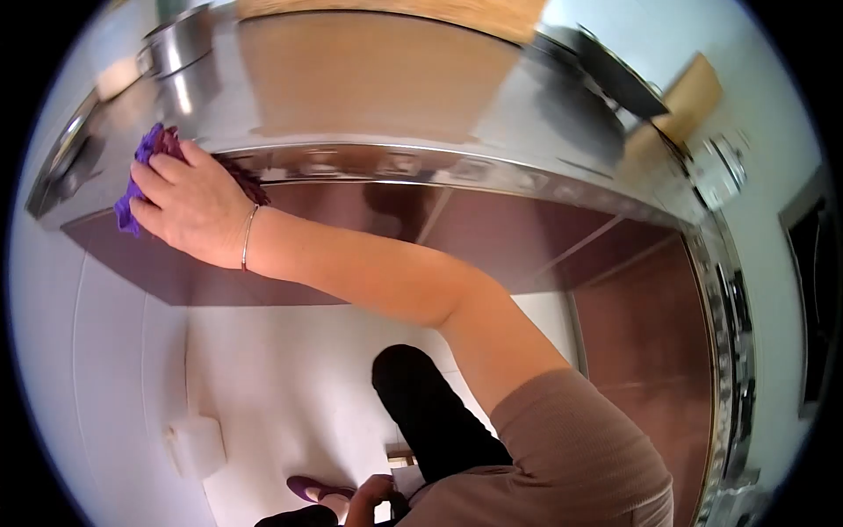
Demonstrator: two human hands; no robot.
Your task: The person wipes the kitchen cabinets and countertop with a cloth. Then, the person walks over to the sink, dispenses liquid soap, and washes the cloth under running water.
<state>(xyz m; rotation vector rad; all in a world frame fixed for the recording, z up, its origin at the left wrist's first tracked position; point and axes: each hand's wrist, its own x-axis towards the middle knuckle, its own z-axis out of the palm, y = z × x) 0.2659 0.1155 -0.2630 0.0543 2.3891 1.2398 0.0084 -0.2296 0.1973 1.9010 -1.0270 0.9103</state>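
The steel tabletop (pixel 211 110) arched across twelve o'clock, its front rim running from ten to two. At one o'clock stood a dark pan (pixel 619 77), tilted up. At eleven, toward the back, stood a steel pot (pixel 182 42). The right hand (pixel 195 206) reached to ten o'clock, its slightly spread fingers curled over and clamped on a purple and dark red cloth (pixel 128 213). The cloth lay bunched at the tabletop's front edge, partly hanging over it, near the pot. The left hand (pixel 372 494) was low, near six o'clock; whether its fingers were apart or together could not be told. A thin bracelet (pixel 248 237) circled the right wrist. A loose fold could have caught on the rim and pulled free of the fingers, and a wide sweep toward eleven might have knocked the pot.
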